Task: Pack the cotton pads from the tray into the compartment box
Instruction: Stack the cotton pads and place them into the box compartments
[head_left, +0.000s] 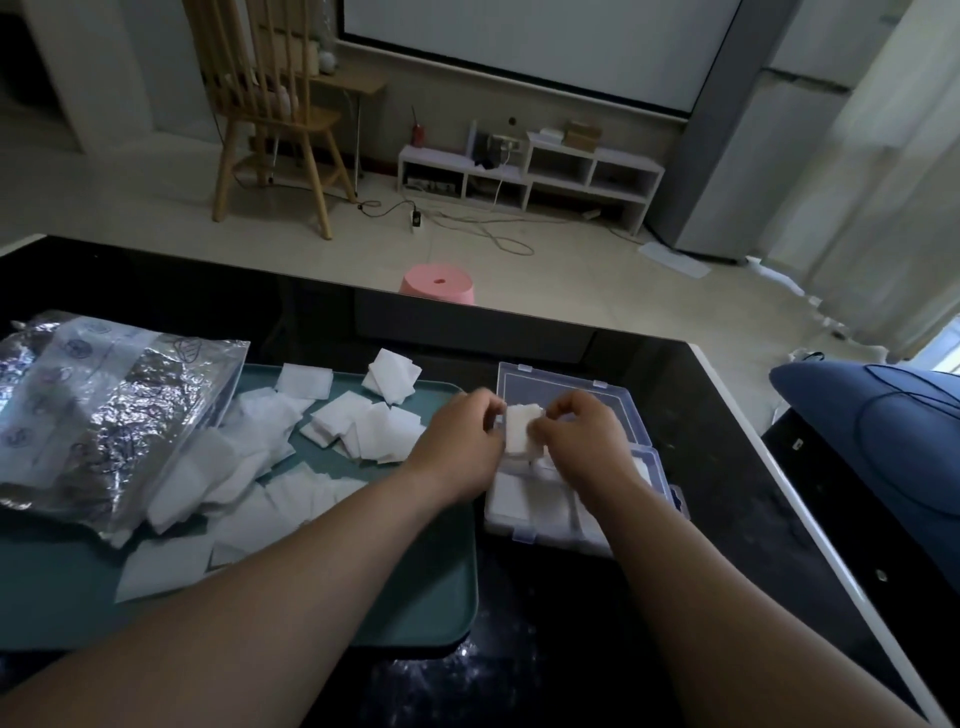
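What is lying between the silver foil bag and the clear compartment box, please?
In the head view, loose cotton pads scattered on the green tray, with the left hand above its right edge.

We see a wooden chair (275, 104), a low white shelf unit (530, 171), a pink stool (439, 285), pale floor tiles (545, 270) and a projection screen (540, 47).

At the centre of the frame, the left hand (457, 441) and right hand (576, 436) both pinch a small stack of white square cotton pads (519, 434) above the clear plastic compartment box (511, 530), whose near compartments hold white pads. Its hinged lid (561, 382) lies open behind. To the left, the teal rectangular tray (415, 597) carries loose white pads (358, 426) and a crinkled silver foil bag (104, 410). All of it rests on a glossy black table (701, 467). A pink round stool (439, 285) stands on the floor beyond.
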